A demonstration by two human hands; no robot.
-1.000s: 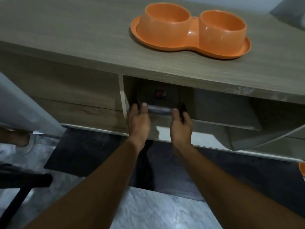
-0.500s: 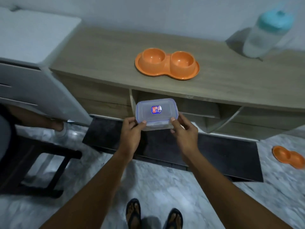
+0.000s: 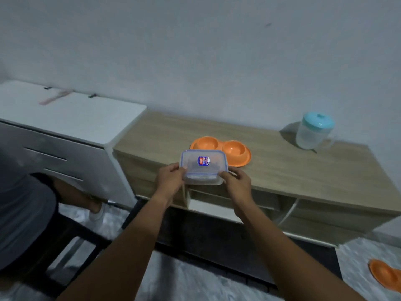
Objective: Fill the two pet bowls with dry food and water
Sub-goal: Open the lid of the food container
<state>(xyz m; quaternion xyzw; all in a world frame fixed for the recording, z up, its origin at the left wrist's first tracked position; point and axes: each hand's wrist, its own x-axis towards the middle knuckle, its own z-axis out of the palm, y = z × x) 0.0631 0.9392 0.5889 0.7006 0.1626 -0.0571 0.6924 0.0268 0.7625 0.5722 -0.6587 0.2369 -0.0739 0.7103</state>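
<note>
The left grip [image 3: 171,178], a bare hand, is clamped on the left end of a clear plastic box [image 3: 204,168], thumb on the lid's near corner and fingers curled under the side; the right grip [image 3: 236,183], the other bare hand, is clamped on the box's right end in the same way; the box is held level between them over the near edge of the wooden table [image 3: 303,177], and whether its base touches the wood cannot be told; it is rectangular with rounded corners, its see-through lid edged by a blue seal, with a small red and blue sticker [image 3: 203,161] in the middle of the lid; faint dark specks show through the plastic, too blurred to name; just beyond the box, partly hidden by its far edge, the orange double pet bowl [image 3: 235,148] sits on the table, two round cups joined on one flat rimmed base, both cups showing only bare orange inside; far right on the table, well apart from the bowl, a clear jug [image 3: 314,135] with a turquoise lid stands upright, its handle to the right; a white cabinet [image 3: 71,114] stands against the table's left end; a second orange bowl [image 3: 386,276] lies on the marble floor at the near right; a seated person in a grey shirt [image 3: 21,213] is at the left edge.
</note>
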